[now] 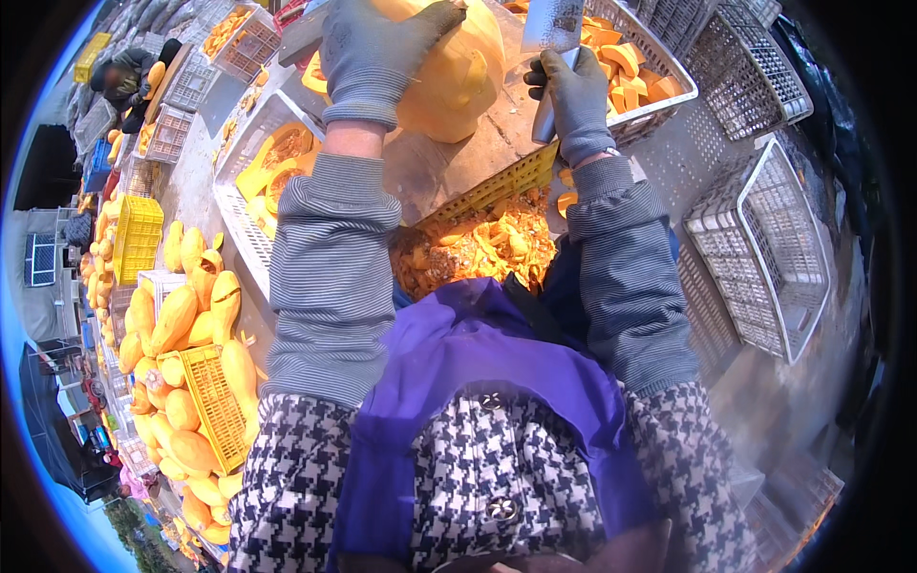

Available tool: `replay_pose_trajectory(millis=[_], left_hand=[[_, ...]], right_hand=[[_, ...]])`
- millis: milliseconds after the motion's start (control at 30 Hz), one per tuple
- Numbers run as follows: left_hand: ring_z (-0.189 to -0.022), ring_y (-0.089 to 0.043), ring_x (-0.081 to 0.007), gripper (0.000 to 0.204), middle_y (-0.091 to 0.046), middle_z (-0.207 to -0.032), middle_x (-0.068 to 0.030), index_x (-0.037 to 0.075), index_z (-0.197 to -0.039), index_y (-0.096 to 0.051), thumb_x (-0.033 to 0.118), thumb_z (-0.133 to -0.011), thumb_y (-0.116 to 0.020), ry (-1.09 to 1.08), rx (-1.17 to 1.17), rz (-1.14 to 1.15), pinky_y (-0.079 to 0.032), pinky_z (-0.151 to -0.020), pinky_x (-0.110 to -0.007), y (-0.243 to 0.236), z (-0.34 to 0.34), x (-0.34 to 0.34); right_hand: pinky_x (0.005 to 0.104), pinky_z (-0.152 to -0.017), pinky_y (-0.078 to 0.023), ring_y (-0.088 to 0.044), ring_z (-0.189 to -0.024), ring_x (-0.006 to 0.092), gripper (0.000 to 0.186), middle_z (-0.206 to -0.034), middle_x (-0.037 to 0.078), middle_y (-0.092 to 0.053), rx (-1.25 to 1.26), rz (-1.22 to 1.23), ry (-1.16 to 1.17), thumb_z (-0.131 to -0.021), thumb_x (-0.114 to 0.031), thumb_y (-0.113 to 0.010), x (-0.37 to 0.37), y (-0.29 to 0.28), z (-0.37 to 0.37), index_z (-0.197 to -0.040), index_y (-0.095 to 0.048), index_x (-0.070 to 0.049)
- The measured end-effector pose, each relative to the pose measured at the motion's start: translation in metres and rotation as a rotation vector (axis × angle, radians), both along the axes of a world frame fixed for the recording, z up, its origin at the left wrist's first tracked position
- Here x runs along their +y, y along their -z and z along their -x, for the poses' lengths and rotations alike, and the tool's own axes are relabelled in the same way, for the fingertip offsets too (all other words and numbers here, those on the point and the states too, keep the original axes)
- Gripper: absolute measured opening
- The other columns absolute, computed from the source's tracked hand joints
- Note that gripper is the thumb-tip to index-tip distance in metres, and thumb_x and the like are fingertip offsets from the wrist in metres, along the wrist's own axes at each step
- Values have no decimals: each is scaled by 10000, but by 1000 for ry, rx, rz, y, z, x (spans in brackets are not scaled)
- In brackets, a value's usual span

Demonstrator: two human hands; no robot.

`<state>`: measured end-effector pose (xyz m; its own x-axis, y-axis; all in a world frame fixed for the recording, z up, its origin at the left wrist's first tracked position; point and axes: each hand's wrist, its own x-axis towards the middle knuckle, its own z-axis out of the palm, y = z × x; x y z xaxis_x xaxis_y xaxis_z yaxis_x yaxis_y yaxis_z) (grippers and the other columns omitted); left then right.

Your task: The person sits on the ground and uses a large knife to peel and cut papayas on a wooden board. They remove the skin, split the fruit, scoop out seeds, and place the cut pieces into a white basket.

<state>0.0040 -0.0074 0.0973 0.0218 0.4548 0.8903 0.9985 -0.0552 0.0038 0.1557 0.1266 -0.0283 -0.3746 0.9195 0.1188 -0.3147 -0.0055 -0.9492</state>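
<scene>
A large pale-orange pumpkin (pixel 454 81) sits on a wooden board (pixel 497 158) at the top middle. My left hand (pixel 373 62), in a grey glove, is pressed against its left side with the fingers spread over the skin. To the right, my right hand (pixel 576 100), gloved too, is wrapped round the metal handle of a cleaver (pixel 552 24). The blade points away from me, beside the pumpkin and apart from it. Under the board shows a yellow crate (pixel 492 186), and a heap of pumpkin pulp and seeds (pixel 487 244) lies in front of it.
White crates of cut pumpkin stand left (pixel 250 215) and right (pixel 659 105) of the board. On the right are another white crate (pixel 764 253) and stacked crates (pixel 745 72). Whole pumpkins (pixel 181 411) pile up at left round a yellow crate (pixel 222 401). A person (pixel 129 84) sits far left.
</scene>
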Motion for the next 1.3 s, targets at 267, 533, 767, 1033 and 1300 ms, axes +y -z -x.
replay_pose_trajectory(millis=[267, 533, 767, 1033, 1300], left_hand=[[-1131, -551, -256, 827, -546, -1260, -136, 79, -1305, -466, 353, -634, -863, 26, -356, 633, -462, -955, -374, 3, 63, 6], [-1102, -542, -241, 887, -535, -1193, -153, -2, -1264, -437, 315, -570, -889, 306, -725, 327, -464, -945, -338, 43, 60, 20], [-1118, -544, -275, 897, -544, -1197, -190, -15, -1265, -451, 392, -583, -869, 89, -732, 299, -458, -949, -348, 41, 39, 15], [-1134, -521, -353, 934, -530, -1209, -223, -14, -1257, -480, 494, -561, -841, -5, -403, 408, -420, -983, -405, 32, 40, 1], [-1155, -523, -342, 953, -535, -1238, -232, -33, -1274, -479, 523, -583, -827, 3, -560, 458, -420, -980, -385, 32, 49, -12]], right_hand=[[224, -547, -472, -534, -595, 74, 261, -787, 33, -592, -133, -158, -172, -885, -137, -590, -21, -43, -56, -1083, -531, 22], [265, -659, -500, -619, -753, 124, 281, -859, 58, -633, 41, -287, 52, -893, -137, -616, -33, -37, -28, -1120, -513, -6], [326, -666, -528, -657, -765, 208, 276, -907, 112, -643, 71, -263, 52, -906, -137, -591, -62, -28, -1, -1142, -481, -47], [233, -594, -463, -524, -653, 72, 271, -837, 14, -570, 114, -357, -98, -918, -91, -594, -49, -67, -65, -1162, -498, -20], [333, -659, -477, -603, -699, 212, 262, -775, 120, -596, -598, -807, -280, -923, -218, -577, -41, -150, -72, -1090, -559, -17]])
